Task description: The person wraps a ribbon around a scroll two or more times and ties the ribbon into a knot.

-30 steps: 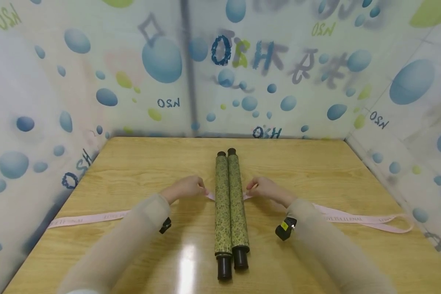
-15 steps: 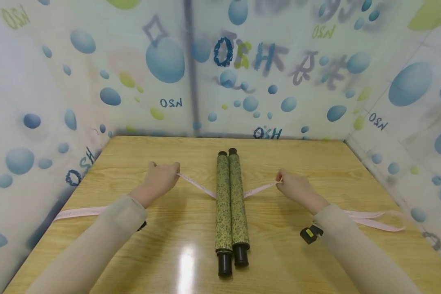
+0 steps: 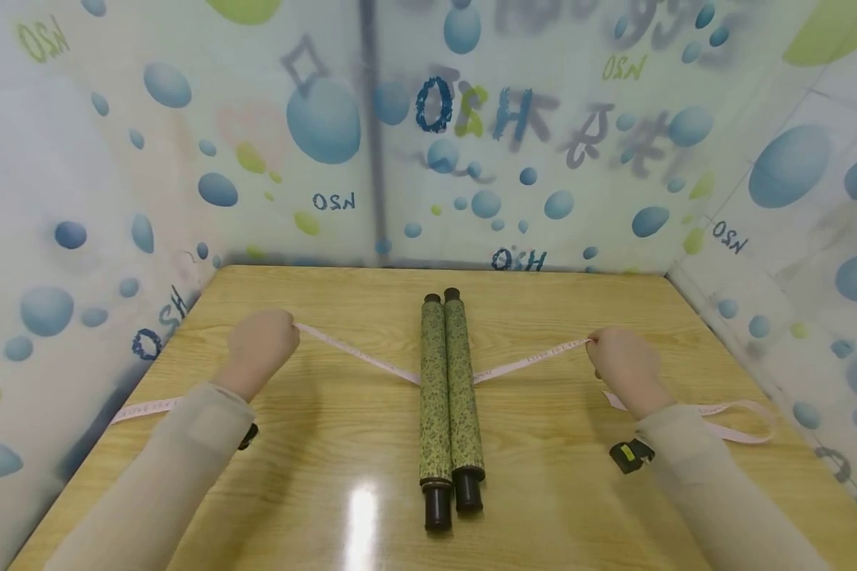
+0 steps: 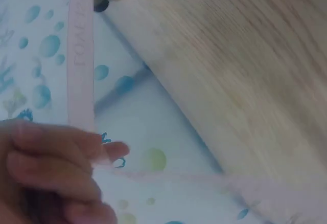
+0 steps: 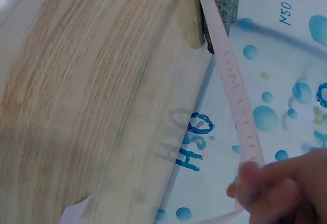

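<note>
Two scrolls (image 3: 436, 396) with green-gold patterned covers and dark end knobs lie side by side on the table. A pink printed ribbon (image 3: 357, 351) passes beneath them and rises on both sides. To the left, my left hand (image 3: 260, 349) pinches the ribbon and holds it above the table. My right hand (image 3: 624, 365) pinches the other stretch on the right, at about the same height. In the left wrist view the ribbon (image 4: 80, 55) runs taut to curled fingers. The right wrist view shows the ribbon (image 5: 232, 75) stretching from the scrolls to thumb and fingertips.
The wooden table (image 3: 357, 309) meets patterned curtain walls (image 3: 543, 159) at the back and sides. A ribbon tail (image 3: 146, 408) trails over the left edge. On the right, another tail (image 3: 739, 434) lies in a loop.
Both hands have moved outward from beside the scrolls and up, drawing the ribbon out longer on each side. The scrolls have stayed in place.
</note>
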